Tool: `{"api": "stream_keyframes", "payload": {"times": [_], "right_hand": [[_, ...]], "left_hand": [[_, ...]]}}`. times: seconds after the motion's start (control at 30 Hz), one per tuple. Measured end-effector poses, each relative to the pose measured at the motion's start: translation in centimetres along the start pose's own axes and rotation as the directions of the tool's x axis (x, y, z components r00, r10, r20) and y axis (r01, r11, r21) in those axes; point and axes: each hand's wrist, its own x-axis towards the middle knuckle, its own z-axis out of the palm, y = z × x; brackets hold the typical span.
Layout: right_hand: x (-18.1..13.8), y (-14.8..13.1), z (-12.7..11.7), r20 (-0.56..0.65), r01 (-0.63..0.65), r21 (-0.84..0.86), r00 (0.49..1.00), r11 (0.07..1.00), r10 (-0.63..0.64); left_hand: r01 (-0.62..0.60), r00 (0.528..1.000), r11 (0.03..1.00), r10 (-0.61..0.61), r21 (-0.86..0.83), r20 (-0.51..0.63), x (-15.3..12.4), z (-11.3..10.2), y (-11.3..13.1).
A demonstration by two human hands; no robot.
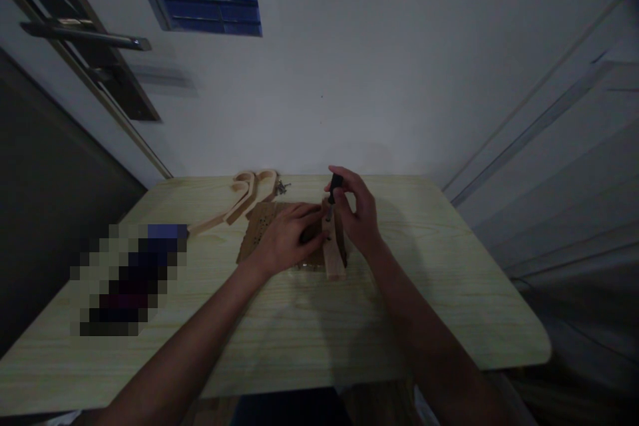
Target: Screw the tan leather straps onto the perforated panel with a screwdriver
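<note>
A brown board with rows of small holes [262,226] lies on the pale wooden table [309,319]. A light wooden slat [333,259] rests on its right side. My right hand [358,213] is closed around a small screwdriver with a black handle [334,185], held upright with its tip down at the slat. My left hand [285,237] presses on the board beside the slat, fingers curled toward the screwdriver tip; whether they pinch anything is hidden.
Curved wooden pieces [244,198] lie behind the board, with a small heap of screws [283,185] beside them. A pixelated dark object [130,279] sits at the table's left. A white wall stands close behind; a door with a handle [84,33] is at left.
</note>
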Motion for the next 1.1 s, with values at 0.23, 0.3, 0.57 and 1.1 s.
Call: {"api": "stream_keyframes", "payload": {"times": [0.23, 0.3, 0.57, 1.1], "right_hand": [[-0.06, 0.27, 0.19, -0.050, 0.028, -0.100, 0.998, 0.995, -0.033], [-0.10, 0.05, 0.09, -0.022, 0.027, -0.098, 0.999, 0.995, -0.030], [-0.05, -0.43, 0.06, 0.007, -0.001, -0.013, 1.000, 1.000, 0.001], [-0.22, -0.45, -0.02, 0.009, 0.016, -0.058, 1.000, 0.998, -0.016]], "left_hand": [[0.002, 1.000, 1.000, -0.002, 0.004, 0.001, 0.03, -0.02, -0.03], [0.002, 1.000, 1.000, -0.002, 0.005, 0.002, 0.06, -0.05, 0.01], [0.018, 1.000, 1.000, -0.018, -0.001, 0.014, 0.07, -0.21, 0.20], [0.014, 1.000, 1.000, -0.014, 0.002, 0.017, 0.08, -0.21, 0.18]]}}
